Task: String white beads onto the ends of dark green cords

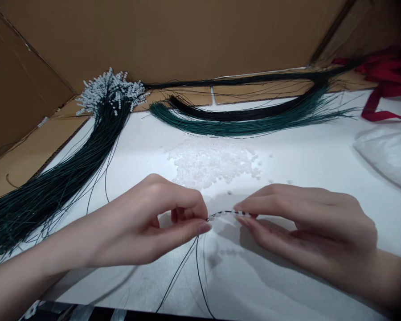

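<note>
Both hands (140,223) pinch a dark wire (226,211) strung with white beads (217,216).

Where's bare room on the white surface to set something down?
Mostly bare white surface shows between the pale bead pile and plastic bag, and between that pile and the beaded strand bundle at left. Crowded: the far edge, with green strands, and the middle, where the left hand and right hand hold a beaded strand.

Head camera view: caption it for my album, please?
Left hand and right hand hold a beaded strand between them, before a scatter of small pale beads.
</note>
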A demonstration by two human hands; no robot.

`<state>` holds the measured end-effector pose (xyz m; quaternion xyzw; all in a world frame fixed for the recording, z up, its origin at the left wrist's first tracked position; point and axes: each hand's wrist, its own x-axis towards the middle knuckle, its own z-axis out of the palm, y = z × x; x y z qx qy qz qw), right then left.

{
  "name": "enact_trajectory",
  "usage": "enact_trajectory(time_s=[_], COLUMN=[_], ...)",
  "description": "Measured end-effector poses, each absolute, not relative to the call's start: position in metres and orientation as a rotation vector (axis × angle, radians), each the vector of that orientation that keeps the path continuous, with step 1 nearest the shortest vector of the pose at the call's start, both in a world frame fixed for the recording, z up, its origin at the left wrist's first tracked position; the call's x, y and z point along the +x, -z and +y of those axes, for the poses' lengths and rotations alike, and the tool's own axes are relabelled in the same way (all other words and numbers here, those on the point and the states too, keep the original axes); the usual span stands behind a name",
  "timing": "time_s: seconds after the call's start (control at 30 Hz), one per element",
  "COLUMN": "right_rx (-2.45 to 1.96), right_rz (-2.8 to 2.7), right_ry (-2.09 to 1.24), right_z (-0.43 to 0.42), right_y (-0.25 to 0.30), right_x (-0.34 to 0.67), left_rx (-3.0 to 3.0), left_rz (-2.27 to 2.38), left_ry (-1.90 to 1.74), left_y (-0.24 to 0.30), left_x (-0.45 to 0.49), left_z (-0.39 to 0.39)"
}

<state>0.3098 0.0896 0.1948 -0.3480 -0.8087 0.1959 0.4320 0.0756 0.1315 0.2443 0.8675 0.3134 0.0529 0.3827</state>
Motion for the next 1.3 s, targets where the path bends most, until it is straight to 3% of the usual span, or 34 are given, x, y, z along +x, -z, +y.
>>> enact_trajectory(time_s=[0.63, 1.0, 1.3], right_rx=[-0.833, -0.849, -0.895], right_rz=[-2.154, -2.117, -2.074], right_ry=[-0.522, -0.508, -0.487], right_z=[0.092, 0.091, 0.09], right_y=[-0.195, -0.193, -0.195], right_x=[0.311, 0.312, 0.31], left_rx=[2.503, 2.471, 2.442], left_rz=[0.653, 0.801, 0.814], left_ry=[-0.024, -0.384, -0.343], left_y=[-0.247, -0.237, -0.235], left_x=[0.069, 0.066, 0.066], left_z=[0.139, 0.139, 0.141])
